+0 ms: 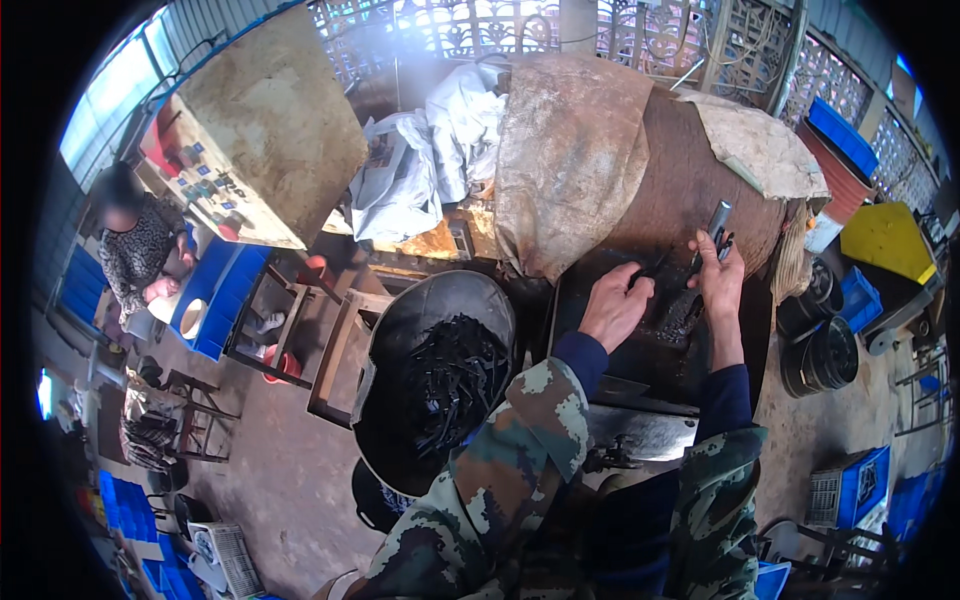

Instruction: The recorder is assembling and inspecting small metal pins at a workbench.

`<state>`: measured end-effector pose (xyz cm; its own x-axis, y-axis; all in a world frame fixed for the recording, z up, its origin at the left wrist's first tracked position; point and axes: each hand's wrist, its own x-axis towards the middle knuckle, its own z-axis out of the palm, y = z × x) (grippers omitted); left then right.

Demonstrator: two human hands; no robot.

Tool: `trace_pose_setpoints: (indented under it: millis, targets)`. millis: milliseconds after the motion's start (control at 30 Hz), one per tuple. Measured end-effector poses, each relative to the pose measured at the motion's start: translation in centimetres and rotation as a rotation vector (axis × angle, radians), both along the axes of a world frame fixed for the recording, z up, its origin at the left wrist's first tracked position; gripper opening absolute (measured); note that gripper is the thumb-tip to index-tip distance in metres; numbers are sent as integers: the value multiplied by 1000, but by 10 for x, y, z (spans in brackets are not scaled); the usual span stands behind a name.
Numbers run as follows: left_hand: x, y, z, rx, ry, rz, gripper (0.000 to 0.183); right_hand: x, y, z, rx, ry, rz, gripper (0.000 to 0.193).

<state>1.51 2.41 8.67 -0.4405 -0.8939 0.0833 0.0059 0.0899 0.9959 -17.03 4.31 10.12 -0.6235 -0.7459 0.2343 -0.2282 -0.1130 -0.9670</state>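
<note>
My right hand [722, 282] is closed round a dark hand tool with a silvery cylindrical end [720, 215] that sticks up above the fingers. To its left, my left hand [615, 312] is curled with thumb and fingertips together over the dark work surface [600, 368]. What it pinches is too dark and small to make out. Between the hands a heap of small dark pieces [677, 322] lies on that surface. A big black tub [385, 350] stands left of my left forearm, with many thin black strips [455, 375] in it.
Beyond the work surface lies a large rusty drum [690, 160], partly draped with a stained cloth [570, 150]. White sacks [400, 180] lie beside it. At far left another person [140, 250] works by a blue bin [225, 300]. Black buckets [820, 355] stand at right.
</note>
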Motion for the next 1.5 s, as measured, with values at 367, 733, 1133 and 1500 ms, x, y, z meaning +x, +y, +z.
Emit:
trace_pose_setpoints:
  millis: [367,733,1133,1500]
  targets:
    - [22,3,-12,-184,-30,40,17,29,114,17,144,-136,260,23]
    - [17,-4,-33,-475,-298,1,32,47,211,-14,262,767,676,37]
    - [21,-2,-59,-586,-602,-205,24,40,203,-1,444,344,546,26]
    - [2,-8,-77,-548,-597,-140,25,25,156,4,111,-595,71,16]
